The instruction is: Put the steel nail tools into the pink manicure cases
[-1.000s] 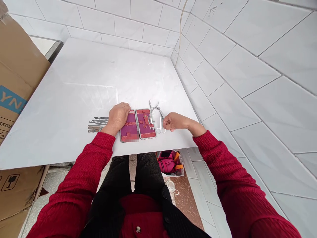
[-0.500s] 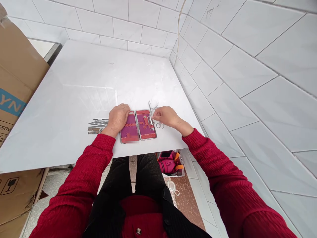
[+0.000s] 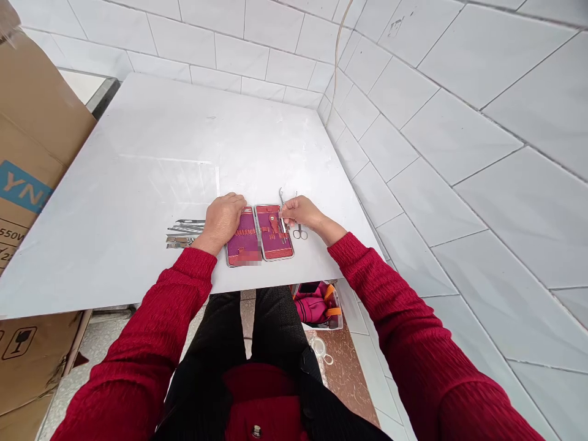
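Note:
A manicure case (image 3: 274, 252) lies open on the white table, with a purple lining and red straps. My left hand (image 3: 224, 219) is closed over the left half's upper edge and holds it. At the right half, my right hand (image 3: 301, 211) pinches a slim metal manicure tool (image 3: 283, 226) by the case's right edge; its exact kind is too small to make out. Small scissors (image 3: 300, 233) lie just right of the case, partly behind that hand. Beyond the fingers, a plier-like metal tool (image 3: 281, 195) is partly hidden. Several metal tools (image 3: 184, 230) lie left of my left hand.
The white table (image 3: 160, 135) meets tiled walls at the back and right. Cardboard boxes (image 3: 32, 122) stand at the left. Below the table's front edge is a bin (image 3: 337, 318) holding a pink and orange item (image 3: 315, 305).
My right hand has shifted slightly inward and down along the case's right edge, its fingers still pinched. My left hand stays on the case. The view has moved slightly.

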`<state>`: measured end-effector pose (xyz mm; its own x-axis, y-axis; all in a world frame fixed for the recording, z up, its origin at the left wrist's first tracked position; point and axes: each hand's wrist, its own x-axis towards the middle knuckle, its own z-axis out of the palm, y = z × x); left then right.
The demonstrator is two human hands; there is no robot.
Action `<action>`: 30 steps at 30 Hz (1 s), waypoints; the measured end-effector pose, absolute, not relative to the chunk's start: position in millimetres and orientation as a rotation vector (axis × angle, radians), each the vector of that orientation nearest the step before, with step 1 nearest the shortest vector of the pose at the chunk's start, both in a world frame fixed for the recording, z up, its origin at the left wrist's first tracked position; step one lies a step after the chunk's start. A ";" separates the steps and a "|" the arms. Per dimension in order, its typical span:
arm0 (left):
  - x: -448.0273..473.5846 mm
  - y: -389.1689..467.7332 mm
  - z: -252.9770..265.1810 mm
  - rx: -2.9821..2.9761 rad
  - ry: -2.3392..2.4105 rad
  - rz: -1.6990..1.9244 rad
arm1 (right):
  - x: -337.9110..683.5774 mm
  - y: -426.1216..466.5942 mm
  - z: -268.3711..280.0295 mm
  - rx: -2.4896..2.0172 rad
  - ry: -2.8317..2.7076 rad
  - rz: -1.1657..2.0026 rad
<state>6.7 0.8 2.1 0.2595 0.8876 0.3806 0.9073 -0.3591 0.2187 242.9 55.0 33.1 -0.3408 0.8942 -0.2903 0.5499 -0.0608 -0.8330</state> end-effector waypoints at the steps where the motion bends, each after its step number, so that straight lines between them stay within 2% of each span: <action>1: 6.8 0.9 2.0 -2.456 -1.751 -0.689 | 242.9 55.1 33.0 -1.530 -1.868 1.359; 13: 7.5 0.6 2.9 -2.432 -1.753 -0.641 | 248.8 59.2 23.5 -1.361 -1.763 1.380; 30: 8.6 0.3 4.2 -2.445 -1.750 -0.641 | 244.1 61.1 24.2 -1.435 -1.879 1.262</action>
<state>8.6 0.3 4.2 0.2659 0.8904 0.3696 0.9184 -0.3505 0.1836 244.1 61.1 24.2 -0.3519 0.9213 -0.1655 0.5016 0.0363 -0.8644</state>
